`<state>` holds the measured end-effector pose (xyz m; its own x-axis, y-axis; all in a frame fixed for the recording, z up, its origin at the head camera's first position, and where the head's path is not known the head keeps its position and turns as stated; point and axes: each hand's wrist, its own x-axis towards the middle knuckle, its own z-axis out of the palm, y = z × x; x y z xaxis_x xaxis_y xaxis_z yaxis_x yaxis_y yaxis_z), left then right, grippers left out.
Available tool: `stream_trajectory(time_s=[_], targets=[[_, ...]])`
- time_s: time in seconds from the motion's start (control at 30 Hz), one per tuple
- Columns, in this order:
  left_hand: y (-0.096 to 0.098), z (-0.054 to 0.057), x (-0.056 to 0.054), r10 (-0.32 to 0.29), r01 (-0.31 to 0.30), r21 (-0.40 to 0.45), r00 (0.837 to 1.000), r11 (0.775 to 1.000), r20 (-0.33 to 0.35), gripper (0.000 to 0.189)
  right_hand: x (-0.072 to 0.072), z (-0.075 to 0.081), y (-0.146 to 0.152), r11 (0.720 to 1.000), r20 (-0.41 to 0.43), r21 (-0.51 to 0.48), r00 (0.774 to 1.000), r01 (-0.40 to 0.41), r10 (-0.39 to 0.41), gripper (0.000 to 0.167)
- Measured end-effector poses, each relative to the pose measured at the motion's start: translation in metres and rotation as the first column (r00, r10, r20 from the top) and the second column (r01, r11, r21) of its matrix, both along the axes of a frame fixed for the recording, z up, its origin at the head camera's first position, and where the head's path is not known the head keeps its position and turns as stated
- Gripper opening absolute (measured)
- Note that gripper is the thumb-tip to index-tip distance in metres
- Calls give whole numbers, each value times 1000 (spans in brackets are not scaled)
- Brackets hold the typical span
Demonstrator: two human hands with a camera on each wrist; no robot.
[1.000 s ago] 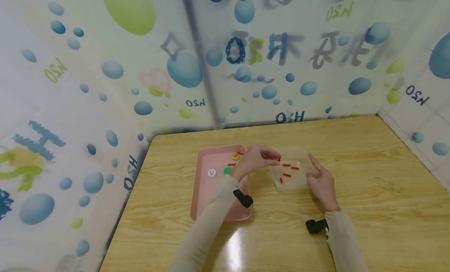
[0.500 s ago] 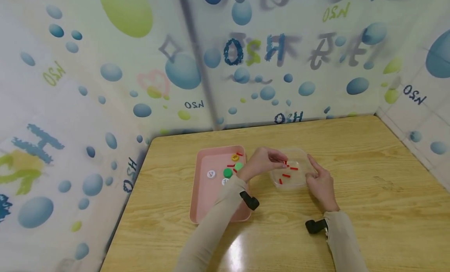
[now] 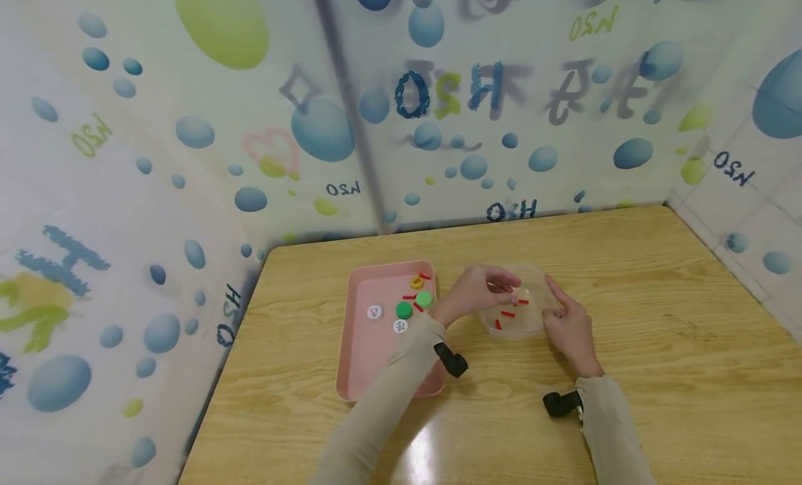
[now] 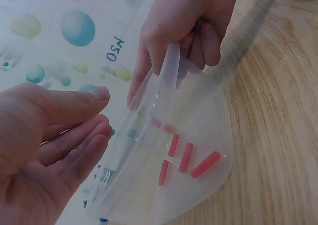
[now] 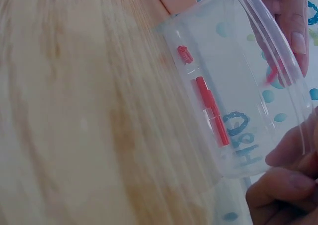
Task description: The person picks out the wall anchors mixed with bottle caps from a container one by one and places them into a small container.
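Observation:
My right hand (image 3: 571, 332) grips the near-right rim of a clear plastic box (image 3: 516, 333), index finger stretched along its side. Several short red sticks (image 4: 186, 158) lie on the box's floor. Over the box's left side hovers my left hand (image 3: 476, 291), thumb and fingers apart in the left wrist view with nothing between them. A blurred red stick (image 5: 273, 74) shows just by the left fingertips in the right wrist view, through the box wall. In the head view the left hand hides part of the box.
Left of the box is a pink tray (image 3: 360, 360) holding a yellow cap (image 3: 416, 282), a green cap (image 3: 404, 309), a light green cap (image 3: 424, 299), white caps (image 3: 374, 312) and several red sticks. The left forearm crosses the tray. A printed curtain (image 3: 438, 186) stands behind the wooden table (image 3: 677, 318).
My left hand has moved right from the tray's edge to over the box, and its fingers have let go of a red stick. The right hand stays on the box.

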<state>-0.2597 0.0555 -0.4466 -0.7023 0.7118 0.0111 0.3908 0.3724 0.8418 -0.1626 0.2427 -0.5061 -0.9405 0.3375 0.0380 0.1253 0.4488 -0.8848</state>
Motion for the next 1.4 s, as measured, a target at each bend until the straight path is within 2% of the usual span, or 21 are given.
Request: stream_trajectory(time_s=[0.3, 0.57, 0.83, 1.07, 1.3, 1.4], targets=[[-8, 3, 1, 23, -23, 1, 999, 1000, 33, 27, 0, 3, -1, 1000, 18, -26, 1000, -9, 9, 69], [-22, -1, -3, 55, -55, 6, 998, 998, 17, 28, 0, 4, -1, 1000, 20, -13, 1000, -10, 10, 68], [-38, 1, -4, 116, -117, 28, 992, 993, 41, 25, 1, 4, -1, 1000, 11, -14, 1000, -14, 15, 69], [-54, -1, -11, 150, -153, 63, 987, 986, 54, 22, 2, 4, -2, 999, 19, -34, 999, -28, 29, 69], [-72, 1, -18, 196, -198, 53, 979, 979, 52, 23, 1, 6, -2, 999, 12, -25, 1000, -27, 28, 68], [-80, -2, -20, 206, -209, 58, 977, 976, 55, 22, 1, 5, -1, 1000, 13, -11, 1000, -21, 21, 68]])
